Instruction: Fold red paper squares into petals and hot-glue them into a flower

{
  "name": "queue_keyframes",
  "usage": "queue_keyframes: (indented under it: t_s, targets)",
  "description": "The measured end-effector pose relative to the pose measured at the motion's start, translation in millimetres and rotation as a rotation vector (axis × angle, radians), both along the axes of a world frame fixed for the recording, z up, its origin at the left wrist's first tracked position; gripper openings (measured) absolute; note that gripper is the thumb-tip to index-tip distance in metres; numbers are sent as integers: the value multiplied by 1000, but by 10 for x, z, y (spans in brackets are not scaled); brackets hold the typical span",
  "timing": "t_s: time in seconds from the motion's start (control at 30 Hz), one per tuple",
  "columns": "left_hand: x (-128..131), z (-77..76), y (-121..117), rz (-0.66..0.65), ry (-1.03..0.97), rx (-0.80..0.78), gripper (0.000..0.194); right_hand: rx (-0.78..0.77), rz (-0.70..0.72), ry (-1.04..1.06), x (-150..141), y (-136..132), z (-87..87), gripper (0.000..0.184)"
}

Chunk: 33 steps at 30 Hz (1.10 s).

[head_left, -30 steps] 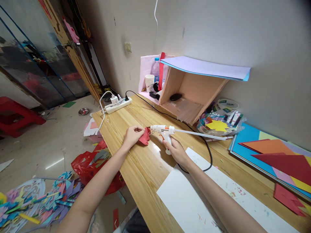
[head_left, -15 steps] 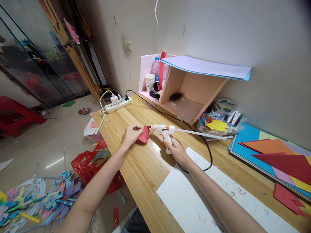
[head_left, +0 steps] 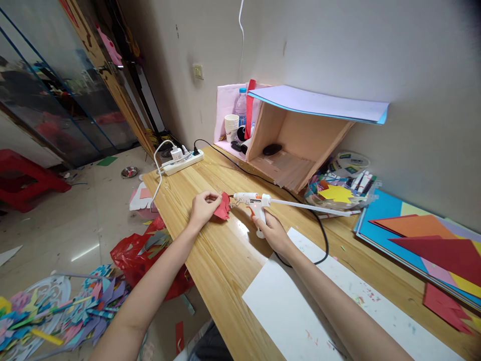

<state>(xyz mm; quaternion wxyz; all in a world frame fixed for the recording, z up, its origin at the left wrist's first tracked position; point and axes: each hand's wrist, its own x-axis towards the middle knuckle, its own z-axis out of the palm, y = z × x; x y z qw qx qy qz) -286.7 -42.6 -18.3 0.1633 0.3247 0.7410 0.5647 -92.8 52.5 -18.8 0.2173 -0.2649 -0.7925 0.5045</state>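
Note:
Between the fingers of my left hand is a small piece of red paper, pinched at its left side just above the wooden table. My right hand is wrapped round the handle of a white hot glue gun. The gun lies level and points left, its nozzle tip at the upper right edge of the red paper; I cannot tell whether they touch. A long white glue stick sticks out of its back end. Its black cord loops behind my right wrist.
A white power strip sits at the table's far left corner. Behind the gun stand a cardboard box and a basket of markers. White paper lies under my right forearm, coloured sheets at the right. A red bag hangs beside the table.
The red paper and my left fingers have shifted very slightly up. The glue gun and my right hand look unmoved.

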Motion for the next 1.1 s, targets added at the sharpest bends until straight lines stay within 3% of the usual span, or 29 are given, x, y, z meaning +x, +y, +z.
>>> queue_keyframes:
  t_s: [0.6,0.83,0.97,1.1]
  targets:
    - [28,33,-18,-9,39,70,21,-16,3,8,17,-12,-25,30]
    - [-52,36,-1,35,-192,166,27,276,-55,32,-229,238,80,25]
    - [-56,46,-7,3,-255,172,32,473,-67,-68,-475,420,60,22]
    - [-35,69,-24,-11,-306,168,33,553,-41,-105,-555,465,21,23]
